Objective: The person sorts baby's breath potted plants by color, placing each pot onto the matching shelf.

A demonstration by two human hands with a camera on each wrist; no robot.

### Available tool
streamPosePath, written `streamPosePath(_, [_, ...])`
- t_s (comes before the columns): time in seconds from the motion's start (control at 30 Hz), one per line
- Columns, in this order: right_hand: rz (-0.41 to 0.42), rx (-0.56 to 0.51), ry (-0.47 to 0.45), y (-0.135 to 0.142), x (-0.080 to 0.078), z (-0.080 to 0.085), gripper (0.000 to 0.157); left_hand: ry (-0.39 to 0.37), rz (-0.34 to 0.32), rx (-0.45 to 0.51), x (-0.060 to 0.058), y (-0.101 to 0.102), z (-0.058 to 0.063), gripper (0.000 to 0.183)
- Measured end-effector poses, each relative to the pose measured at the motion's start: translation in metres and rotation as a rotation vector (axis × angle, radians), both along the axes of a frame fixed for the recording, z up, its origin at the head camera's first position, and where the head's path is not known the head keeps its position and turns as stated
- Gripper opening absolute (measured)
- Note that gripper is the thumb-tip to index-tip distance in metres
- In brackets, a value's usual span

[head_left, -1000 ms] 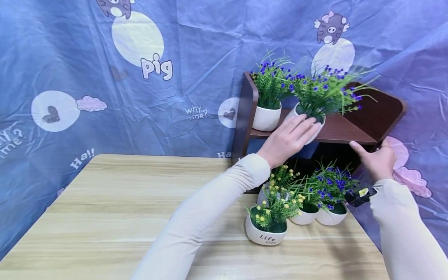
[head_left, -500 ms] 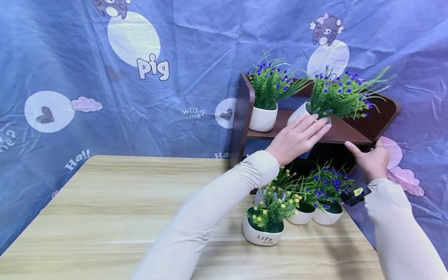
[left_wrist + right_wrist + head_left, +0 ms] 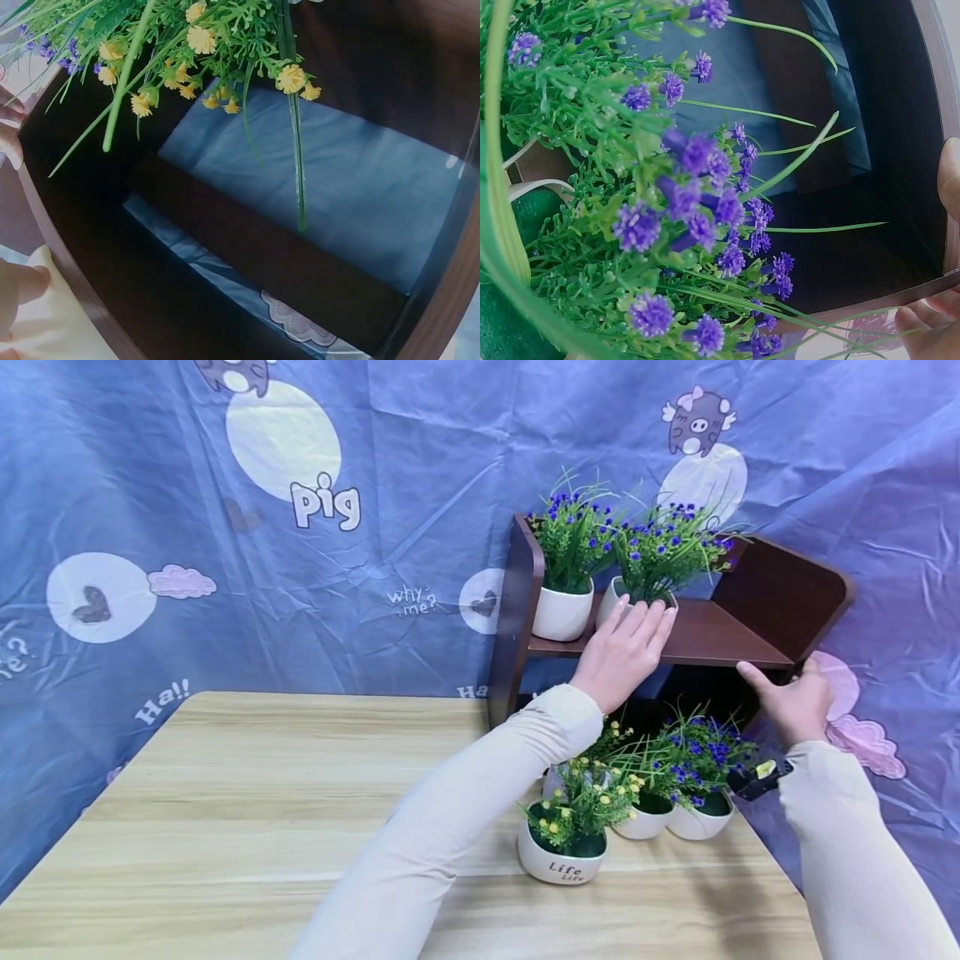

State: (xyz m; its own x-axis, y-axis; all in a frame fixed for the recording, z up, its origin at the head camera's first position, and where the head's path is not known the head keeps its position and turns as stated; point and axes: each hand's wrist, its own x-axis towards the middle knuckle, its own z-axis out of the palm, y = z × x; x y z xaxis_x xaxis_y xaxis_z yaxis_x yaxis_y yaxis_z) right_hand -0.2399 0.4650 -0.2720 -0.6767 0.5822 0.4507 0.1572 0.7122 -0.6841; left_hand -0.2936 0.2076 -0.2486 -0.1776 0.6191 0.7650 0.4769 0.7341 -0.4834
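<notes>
My left hand [image 3: 618, 652] lies with straight fingers on the front of a white pot [image 3: 609, 600] of blue flowers on the upper shelf; its thumb is hidden. Just left of it stands a second blue-flowered pot [image 3: 561, 615], against the left side panel. My right hand [image 3: 797, 700] grips the right front edge of the dark brown shelf unit [image 3: 738, 635], thumb on the front and fingers outside. The right wrist view shows that thumb [image 3: 950, 180] on the panel's edge.
In front of the unit stand a yellow-flowered pot [image 3: 562, 860] lettered "Life", a white pot [image 3: 643, 823] and a blue-flowered pot [image 3: 701, 822]. They rest on a wood-grain table [image 3: 300, 793]. A blue printed cloth [image 3: 420, 460] hangs behind.
The pot at my left hand tilted and shifted right half a second ago; now it sits more upright, back left beside the other pot. My right hand keeps its hold on the unit.
</notes>
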Motion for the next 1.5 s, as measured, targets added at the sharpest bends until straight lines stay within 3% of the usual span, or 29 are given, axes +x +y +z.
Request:
streamPosePath(0.37, [0.003,0.000,0.023,-0.001,-0.003,-0.001,0.071,-0.122,0.097,-0.012,0.000,0.001,-0.001,0.045])
streamPosePath(0.57, [0.010,0.002,0.017,-0.002,-0.003,-0.001,0.072,-0.190,0.146,-0.018,0.000,0.002,-0.003,0.067])
streamPosePath(0.87, [0.008,0.004,0.024,-0.003,-0.002,-0.001,0.071,-0.317,0.220,-0.034,0.002,0.002,-0.008,0.080])
streamPosePath(1.3, [-0.002,-0.008,0.035,-0.001,-0.003,-0.002,0.071,-0.346,0.206,-0.009,0.003,0.002,-0.019,0.085])
streamPosePath(1.5, [-0.005,-0.029,0.024,-0.001,-0.003,-0.003,0.071,-0.385,0.218,-0.043,0.004,-0.001,-0.028,0.082])
